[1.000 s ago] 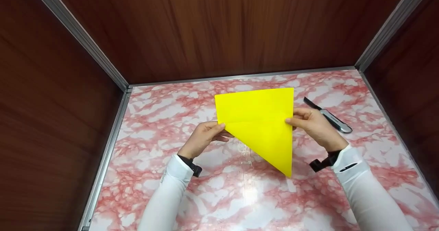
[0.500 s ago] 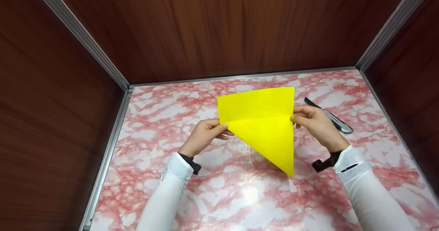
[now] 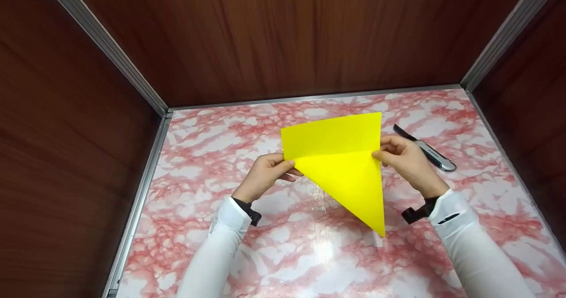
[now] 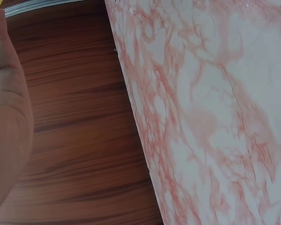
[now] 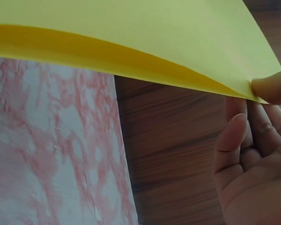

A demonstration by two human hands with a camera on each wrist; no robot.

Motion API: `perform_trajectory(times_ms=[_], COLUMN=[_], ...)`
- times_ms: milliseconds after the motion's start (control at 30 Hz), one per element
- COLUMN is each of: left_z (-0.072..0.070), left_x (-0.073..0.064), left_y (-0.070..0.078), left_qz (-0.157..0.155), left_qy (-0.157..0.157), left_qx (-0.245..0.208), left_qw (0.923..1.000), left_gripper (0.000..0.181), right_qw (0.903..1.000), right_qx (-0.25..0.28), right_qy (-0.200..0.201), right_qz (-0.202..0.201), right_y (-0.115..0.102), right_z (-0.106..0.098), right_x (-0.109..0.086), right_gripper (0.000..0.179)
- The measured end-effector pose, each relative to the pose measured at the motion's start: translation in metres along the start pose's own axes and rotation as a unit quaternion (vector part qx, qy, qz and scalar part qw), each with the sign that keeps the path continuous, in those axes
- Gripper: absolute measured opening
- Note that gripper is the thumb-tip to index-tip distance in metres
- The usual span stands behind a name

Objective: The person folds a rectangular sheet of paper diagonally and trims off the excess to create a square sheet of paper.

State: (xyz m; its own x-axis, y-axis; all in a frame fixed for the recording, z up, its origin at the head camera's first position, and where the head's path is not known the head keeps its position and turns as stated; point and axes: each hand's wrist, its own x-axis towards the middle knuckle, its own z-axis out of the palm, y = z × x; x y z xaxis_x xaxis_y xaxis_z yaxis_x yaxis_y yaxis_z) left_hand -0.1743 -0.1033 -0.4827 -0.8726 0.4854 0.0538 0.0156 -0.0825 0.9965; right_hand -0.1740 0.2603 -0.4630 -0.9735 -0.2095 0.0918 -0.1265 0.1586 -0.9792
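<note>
A folded sheet of yellow paper point(image 3: 336, 156) is held up between both hands in the head view. It has a straight top band, a crease across it and a triangular part pointing down to the right. My left hand point(image 3: 264, 176) pinches its left edge near the crease, thumb in front. On the opposite edge my right hand point(image 3: 409, 163) pinches the paper between thumb and fingers. In the right wrist view, the paper point(image 5: 178, 33) shows two layers standing apart, with the right hand point(image 5: 257, 154) gripping its corner. Only part of the left hand point(image 4: 7, 103) shows in the left wrist view.
A utility knife point(image 3: 435, 156) with a grey and black handle and a dark blade lies right of the right hand. The table point(image 3: 283, 258) has a red and white marbled top. Dark wood panels point(image 3: 283, 37) with metal edging stand at the back and sides.
The paper has bent along its crease, and its top left corner has dipped slightly. Its lower tip has shifted down and right. The right hand's grip has moved slightly outward.
</note>
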Motion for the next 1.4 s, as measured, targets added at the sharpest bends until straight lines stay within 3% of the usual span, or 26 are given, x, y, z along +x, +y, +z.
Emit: perform_trajectory(times_ms=[333,767,1033,1233,1400], left_z=[-0.002,-0.002,-0.002,-0.001,0.000], left_x=[-0.001,-0.002,-0.004,-0.005,-0.003], left_y=[-0.002,-0.004,-0.002,-0.003,-0.005], left_qz=[-0.009,0.005,0.016,0.019,0.017], left_qy=[-0.001,-0.016,-0.034,-0.021,-0.005], left_qx=[0.016,0.018,0.024,0.052,0.037], left_qw=[0.9998,0.9997,0.9990,0.9983,0.9992], left_gripper=[0.031,0.026,0.025,0.024,0.024], right_qw=[0.9996,0.9996,0.9997,0.9979,0.9978], right_qx=[0.026,0.003,0.019,0.044,0.054], right_qy=[-0.012,0.027,-0.008,-0.040,-0.035], right_qz=[0.008,0.003,-0.012,-0.027,-0.016], right_y=[0.004,0.007,0.009,0.013,0.015], right_z=[0.000,0.003,0.002,0.002,0.001], right_x=[0.000,-0.005,-0.007,-0.007,-0.008], right_gripper=[0.034,0.032,0.029,0.023,0.031])
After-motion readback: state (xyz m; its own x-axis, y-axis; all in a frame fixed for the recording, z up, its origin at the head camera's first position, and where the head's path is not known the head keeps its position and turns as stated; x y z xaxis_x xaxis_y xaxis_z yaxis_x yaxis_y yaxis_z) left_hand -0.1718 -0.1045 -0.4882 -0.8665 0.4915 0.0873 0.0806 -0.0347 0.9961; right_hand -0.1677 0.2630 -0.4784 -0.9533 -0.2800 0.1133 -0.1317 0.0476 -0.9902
